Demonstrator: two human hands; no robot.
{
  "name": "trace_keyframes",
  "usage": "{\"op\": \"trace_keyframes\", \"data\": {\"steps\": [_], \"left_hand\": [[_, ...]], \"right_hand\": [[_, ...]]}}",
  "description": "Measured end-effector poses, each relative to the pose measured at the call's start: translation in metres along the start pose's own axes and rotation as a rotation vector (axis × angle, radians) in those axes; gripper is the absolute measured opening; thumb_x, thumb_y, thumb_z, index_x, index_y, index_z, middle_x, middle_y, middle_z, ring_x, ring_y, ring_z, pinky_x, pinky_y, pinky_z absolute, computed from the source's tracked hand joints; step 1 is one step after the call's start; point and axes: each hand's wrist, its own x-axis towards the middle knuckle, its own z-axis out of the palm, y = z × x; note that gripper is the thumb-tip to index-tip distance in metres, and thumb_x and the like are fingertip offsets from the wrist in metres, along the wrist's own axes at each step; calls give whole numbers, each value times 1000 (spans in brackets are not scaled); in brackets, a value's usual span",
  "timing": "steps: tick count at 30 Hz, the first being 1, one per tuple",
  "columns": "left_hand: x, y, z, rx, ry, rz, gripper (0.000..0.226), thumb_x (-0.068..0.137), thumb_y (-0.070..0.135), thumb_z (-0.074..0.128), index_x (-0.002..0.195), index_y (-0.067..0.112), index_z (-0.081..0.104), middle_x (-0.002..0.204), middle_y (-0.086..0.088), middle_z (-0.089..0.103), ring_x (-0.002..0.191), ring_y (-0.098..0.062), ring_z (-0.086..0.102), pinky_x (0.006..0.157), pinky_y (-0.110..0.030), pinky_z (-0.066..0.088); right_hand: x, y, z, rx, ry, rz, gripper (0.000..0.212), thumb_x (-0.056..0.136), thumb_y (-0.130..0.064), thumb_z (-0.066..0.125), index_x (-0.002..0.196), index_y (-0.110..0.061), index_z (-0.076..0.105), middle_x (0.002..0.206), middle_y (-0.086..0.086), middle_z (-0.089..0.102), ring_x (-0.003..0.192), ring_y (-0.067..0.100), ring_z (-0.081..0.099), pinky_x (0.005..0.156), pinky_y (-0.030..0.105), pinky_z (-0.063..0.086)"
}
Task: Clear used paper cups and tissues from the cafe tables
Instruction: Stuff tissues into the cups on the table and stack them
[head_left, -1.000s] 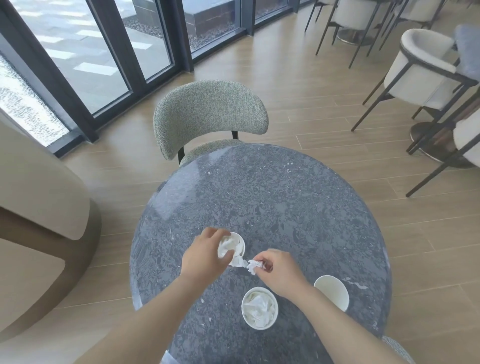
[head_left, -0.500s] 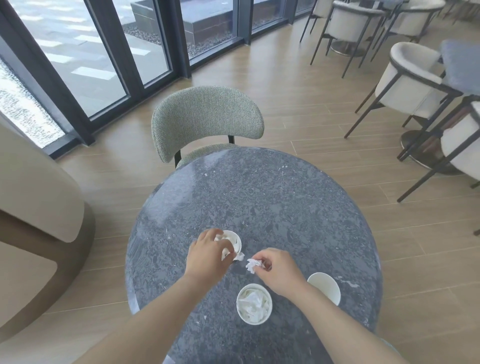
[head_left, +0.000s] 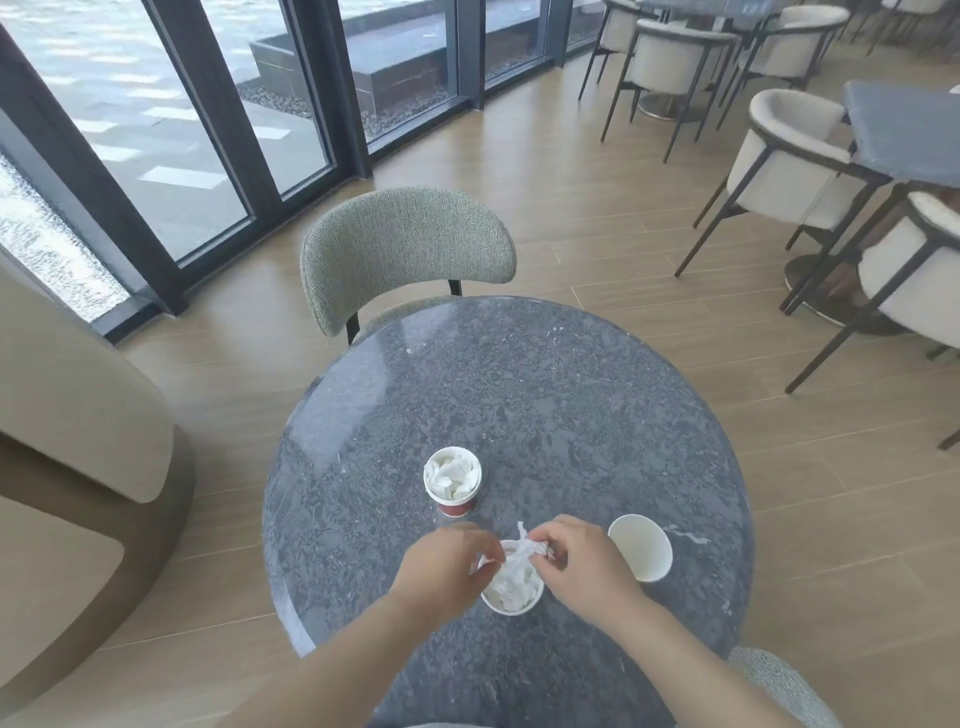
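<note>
Tissue (head_left: 524, 548), a crumpled white wad, is held between both hands directly above the near cup (head_left: 511, 590). The right hand (head_left: 582, 566) pinches its right end with curled fingers and thumb. The left hand (head_left: 441, 566), slightly blurred, curls its fingertips onto the wad's left end, over the cup's left rim. One corner of the wad sticks up between the two hands.

The near cup is a white paper cup standing upright on the bench (head_left: 519, 389) and already stuffed with more white paper. Just to its right, close to the right hand, stands an empty cup (head_left: 640, 546), white and upright. Beyond the hands, apart from both, stands the far cup (head_left: 452, 480), red at the base and packed with crumpled paper up to its rim.

The bench is a round slab of mottled dark grey stone. A grey-green chair (head_left: 405, 249) is tucked in at its far edge. On the right stand white armchairs (head_left: 795, 150) around another dark table (head_left: 904, 135). Tall dark-framed windows (head_left: 182, 130) run along the left, over a pale wooden floor (head_left: 571, 208).
</note>
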Motion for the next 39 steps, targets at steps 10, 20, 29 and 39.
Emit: {"op": "trace_keyframes", "data": {"steps": [10,20,29,39], "left_hand": [[-8,-3,13,81,-60,109,24,94,33,47,111,36,63,123,20,54,114,-6,48,85,-21,43],[-16,-19,17,113,-59,206,41,91,25,46,132,34,45,135,17,44,120,-9,44,89,-25,46],[-9,-25,18,329,-269,337,50,91,15,40,138,30,36,152,12,22,134,-14,27,101,-35,37],[-7,-28,8,269,-236,325,45,94,21,43,138,29,36,146,8,28,130,-15,34,97,-33,42]], "right_hand": [[-13,-8,24,-87,31,-34,23,91,-26,51,111,-20,62,97,-6,40,83,12,48,74,27,42],[-23,-9,33,-163,79,-20,20,90,-25,52,106,-27,63,105,-10,60,101,13,51,78,24,40],[-43,-11,42,-260,-100,-4,25,90,-31,34,101,-22,54,116,-17,50,101,18,48,77,37,48],[-44,-14,51,-279,-47,39,38,90,-29,50,128,-28,46,136,-14,42,119,15,44,89,34,45]]}}
